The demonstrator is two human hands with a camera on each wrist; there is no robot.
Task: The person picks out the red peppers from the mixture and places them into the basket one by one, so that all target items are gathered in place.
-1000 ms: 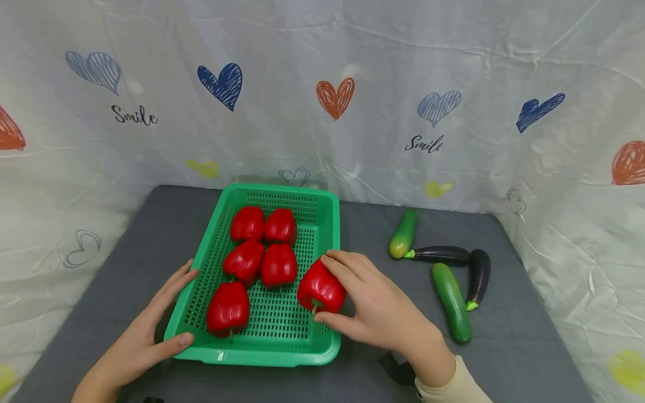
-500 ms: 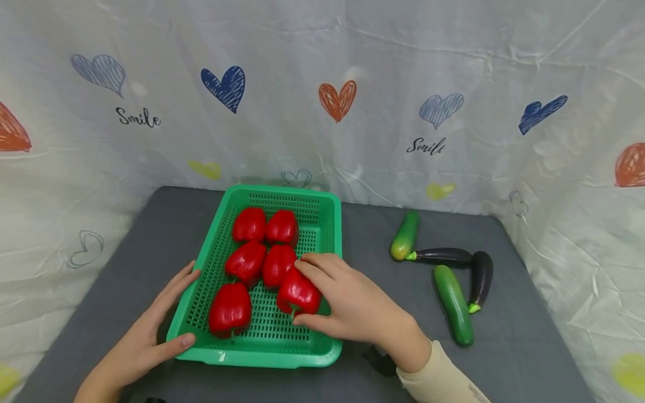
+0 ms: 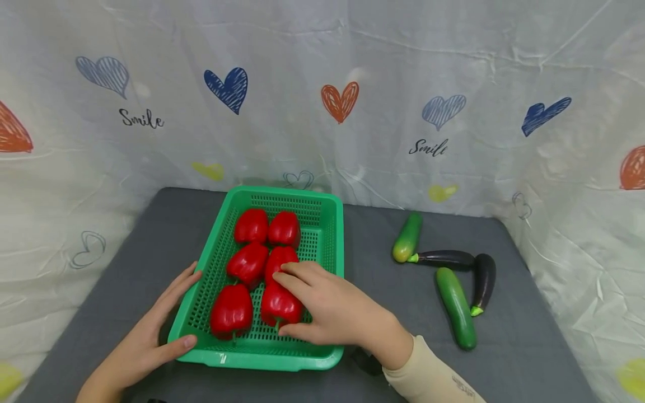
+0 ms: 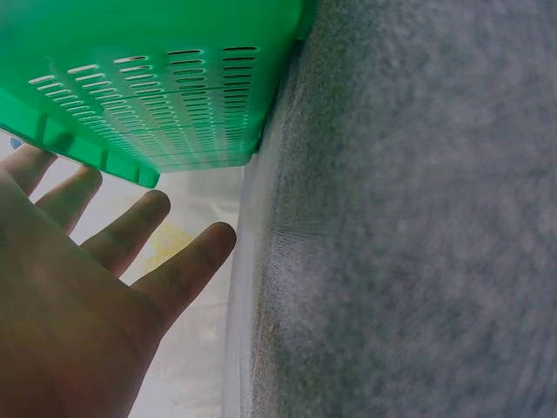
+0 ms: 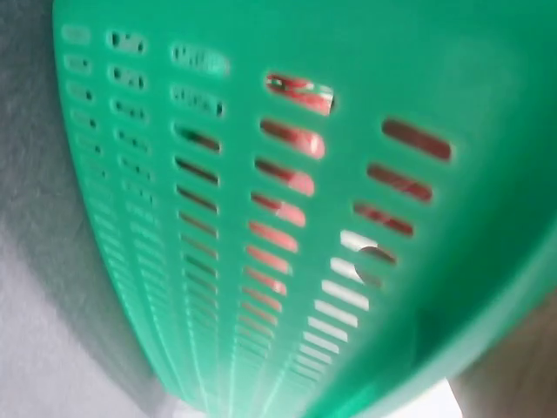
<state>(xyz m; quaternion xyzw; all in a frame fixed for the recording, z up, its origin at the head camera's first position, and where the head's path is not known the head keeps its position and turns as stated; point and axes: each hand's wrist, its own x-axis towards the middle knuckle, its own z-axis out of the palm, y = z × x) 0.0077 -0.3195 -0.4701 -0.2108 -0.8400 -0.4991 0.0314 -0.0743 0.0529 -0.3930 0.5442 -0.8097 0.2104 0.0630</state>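
In the head view a green slotted plastic basket [image 3: 267,361] stands on the grey table, with several red bell peppers inside. My right hand [image 3: 332,308] reaches over the basket's right rim and grips a bell pepper [image 3: 279,308] from above, thumb near its stem. That pepper sits low in the basket, right against another pepper [image 3: 279,260] behind it and beside a pepper [image 3: 232,312] on its left. My left hand [image 3: 146,341] lies at the basket's left rim, fingers straight and spread. Through the slots of the basket wall [image 5: 348,52], the right wrist view shows patches of red.
To the right on the grey table [image 3: 524,347] lie two cucumbers, one farther back [image 3: 407,238] and one nearer [image 3: 456,308]. Two dark eggplants, one sideways [image 3: 445,258] and one lengthwise [image 3: 484,282], lie beside them. A white cloth [image 3: 282,33] printed with hearts hangs behind.
My right hand has carried the bell pepper left from the basket's right rim and lowered it among the other peppers. My left hand stays at the left rim.
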